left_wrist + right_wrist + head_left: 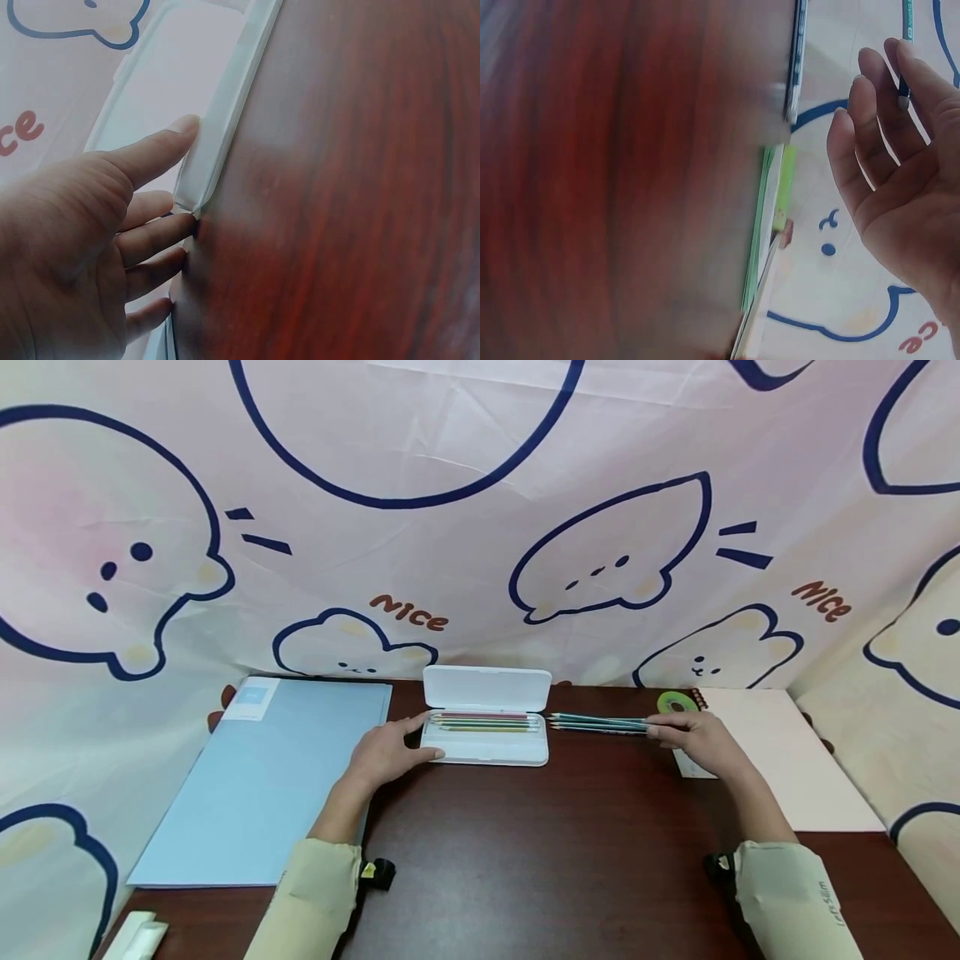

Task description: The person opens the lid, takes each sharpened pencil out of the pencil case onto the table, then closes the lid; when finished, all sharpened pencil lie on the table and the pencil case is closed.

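Pinching a green pencil point(907, 21) near its dark, eraser-tipped end, the right hand point(697, 742) holds it clear of the table point(555, 843) between thumb and forefinger; the other three fingers are slightly bent, with gaps between them. More green pencils point(588, 725) lie on the table, pointing towards the right end of a white pencil case point(491, 753). The case stands open near the back of the table, its lid point(487, 687) tipped up behind. Coloured pencils point(487, 723), reddish, green and yellowish, lie side by side along the back part of the tray.

At the case's left end is the left hand point(386, 752), its thumb resting across the front edge and its fingers spread apart by the end wall. How hard they press, one cannot tell.

A large blue folder point(292, 777) with a white label point(252, 698) lies to the left, partly under the left arm. Beyond the right hand are a green ring point(677, 702) and a pale spiral pad point(787, 760).
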Demonstrator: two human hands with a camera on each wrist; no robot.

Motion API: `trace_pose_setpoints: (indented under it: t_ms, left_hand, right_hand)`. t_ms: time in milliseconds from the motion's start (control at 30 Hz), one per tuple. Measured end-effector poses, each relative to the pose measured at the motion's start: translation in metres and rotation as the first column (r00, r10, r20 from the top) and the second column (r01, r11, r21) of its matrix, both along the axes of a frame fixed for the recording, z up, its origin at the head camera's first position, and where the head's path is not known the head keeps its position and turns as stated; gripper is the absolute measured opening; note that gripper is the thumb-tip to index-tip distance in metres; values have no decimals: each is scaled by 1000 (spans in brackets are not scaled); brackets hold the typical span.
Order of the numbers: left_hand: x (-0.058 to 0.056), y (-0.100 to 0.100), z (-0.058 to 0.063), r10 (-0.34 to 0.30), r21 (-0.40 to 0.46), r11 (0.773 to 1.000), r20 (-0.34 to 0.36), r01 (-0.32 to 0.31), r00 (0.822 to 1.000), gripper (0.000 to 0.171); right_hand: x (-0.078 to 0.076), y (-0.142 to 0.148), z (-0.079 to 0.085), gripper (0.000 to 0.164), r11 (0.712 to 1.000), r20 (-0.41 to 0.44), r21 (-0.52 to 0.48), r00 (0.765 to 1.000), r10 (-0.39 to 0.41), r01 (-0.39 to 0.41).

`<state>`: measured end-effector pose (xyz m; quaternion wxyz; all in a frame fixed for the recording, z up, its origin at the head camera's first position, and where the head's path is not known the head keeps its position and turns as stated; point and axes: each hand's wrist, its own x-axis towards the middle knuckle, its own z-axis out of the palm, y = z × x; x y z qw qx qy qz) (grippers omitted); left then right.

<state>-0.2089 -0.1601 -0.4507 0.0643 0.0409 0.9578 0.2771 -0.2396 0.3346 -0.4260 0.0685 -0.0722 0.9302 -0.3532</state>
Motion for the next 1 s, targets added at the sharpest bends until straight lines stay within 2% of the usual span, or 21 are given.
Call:
trace_pose_setpoints:
  t_ms: [400, 733, 1000]
  left_hand:
    - [0, -1, -3, 13, 11, 1000, 17, -13, 1000, 81]
    - [0, 4, 4, -10, -79, 997, 9, 10, 1000, 81]
    - [0, 5, 5, -13, -115, 993, 6, 13, 1000, 81]
  right_hand:
    - [3, 15, 2, 46, 998, 11, 57, 1000, 1, -1]
    - [5, 21, 0, 44, 997, 22, 74, 1000, -10, 8]
    - [6, 24, 0, 46, 996, 36, 86, 999, -30, 26]
